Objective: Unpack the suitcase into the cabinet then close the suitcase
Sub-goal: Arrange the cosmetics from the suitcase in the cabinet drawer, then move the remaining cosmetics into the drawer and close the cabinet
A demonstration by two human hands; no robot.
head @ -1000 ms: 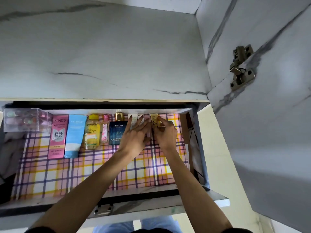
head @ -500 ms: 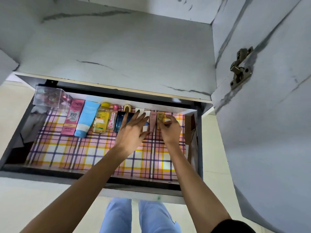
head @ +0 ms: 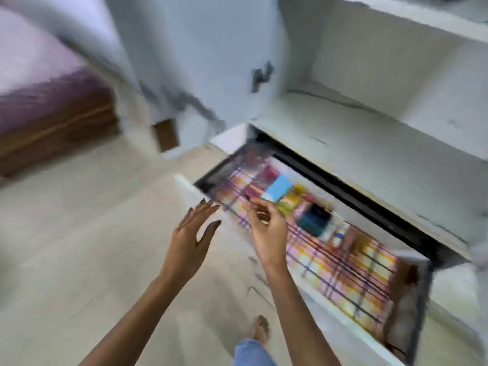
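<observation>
The cabinet (head: 369, 122) fills the right side, and its low drawer (head: 420, 291) stands pulled out, lined with a pink, yellow and purple checked sheet (head: 356, 281). The right hand (head: 268, 233) hangs over the drawer's front left corner, its fingers (head: 253, 204) loosely curled and the thumb drawn near the forefinger; nothing shows in its grasp, and it touches nothing. The left hand (head: 188, 244) is just beside it, over the floor (head: 79, 247) outside the drawer, palm turned inward, all 5 fingers straight and spread, empty. Along the drawer's back edge lies a row of toiletries, badly smeared by blur: a pink box (head: 266, 175), a light blue tube (head: 278, 190), a yellow bottle (head: 295, 198) and a dark blue box (head: 315, 220) can be told apart (the smaller pieces to their right cannot). An open cabinet door (head: 211, 62) with a metal hinge (head: 261, 75) stands behind the hands. At far left is a bed (head: 39, 83) with a purple cover. A bare foot (head: 260, 330) and a blue trouser leg (head: 250, 352) show at the bottom edge.
</observation>
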